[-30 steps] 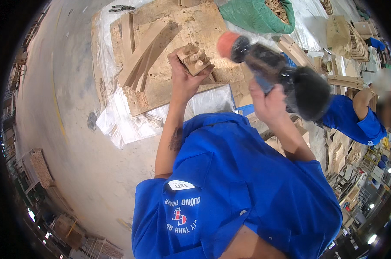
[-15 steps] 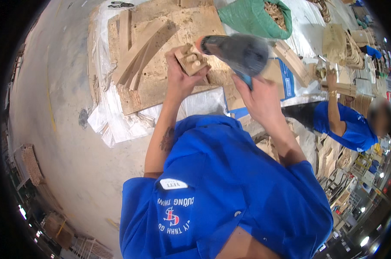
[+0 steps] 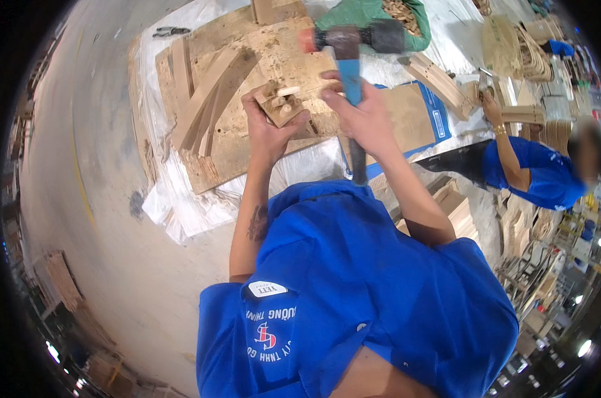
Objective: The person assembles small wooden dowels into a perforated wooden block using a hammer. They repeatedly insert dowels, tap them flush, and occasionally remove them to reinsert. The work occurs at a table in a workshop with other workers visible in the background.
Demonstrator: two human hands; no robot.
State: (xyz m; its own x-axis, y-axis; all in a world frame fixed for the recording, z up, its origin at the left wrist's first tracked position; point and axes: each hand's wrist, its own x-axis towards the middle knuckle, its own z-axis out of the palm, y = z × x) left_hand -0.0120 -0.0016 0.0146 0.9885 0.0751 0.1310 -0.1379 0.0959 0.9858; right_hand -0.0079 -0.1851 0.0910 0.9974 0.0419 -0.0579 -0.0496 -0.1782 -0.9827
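My left hand (image 3: 271,132) is wrapped around a wooden piece (image 3: 274,114) whose end faces up. A pale dowel (image 3: 288,91) shows at that end, beside shorter dowel ends (image 3: 285,104). A mallet (image 3: 349,76) with a blue handle is gripped in my right hand (image 3: 365,119), its head pointing away from me. That head has a reddish face on the left and a black face on the right. The thumb and forefinger of my right hand reach leftward past the handle, a short way from the wooden piece; whether they pinch anything is unclear.
Curved wooden parts (image 3: 211,99) lie on the worn board (image 3: 231,162) at left. Beyond are pliers (image 3: 171,31) and a green sack (image 3: 416,41) of small wood pieces. Flattened cardboard (image 3: 406,113) and drilled wooden parts (image 3: 439,83) lie right, near a co-worker (image 3: 529,169).
The mallet has swung from a blurred, tilted position to nearly upright, its head farther from me. My right hand has moved left toward the wooden piece. A pale dowel now stands out more.
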